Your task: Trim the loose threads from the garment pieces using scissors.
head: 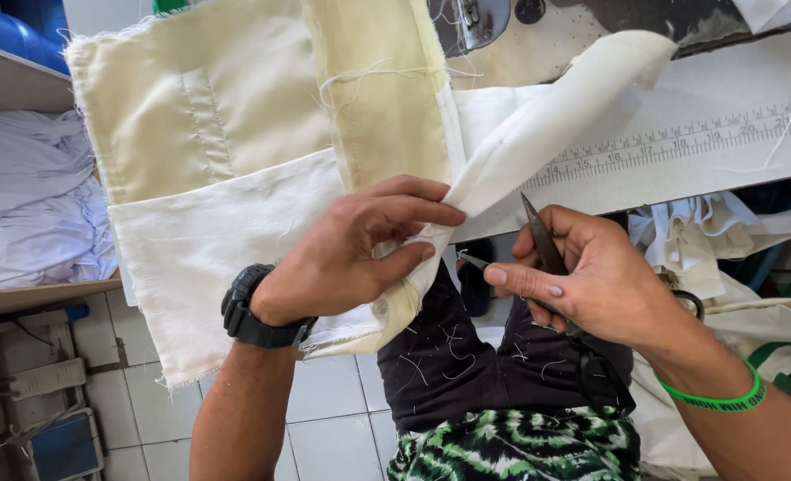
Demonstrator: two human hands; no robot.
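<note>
My left hand (360,249), with a black watch on its wrist, pinches a cream cloth piece (226,160) at its lower right edge, where a white folded strap (547,125) runs up to the right. My right hand (591,281), with a green band on its wrist, grips small dark thread snips (542,240). Their open blades point up and left, just beside the pinched edge. The cloth hangs over the front of a sewing table (725,134) with a printed ruler.
A sewing machine base (520,27) sits at the top centre. White fabric is piled on a shelf (30,205) at the left. More cloth pieces (725,240) hang at the right. Below are my dark, thread-strewn shorts (466,365) and a tiled floor (324,419).
</note>
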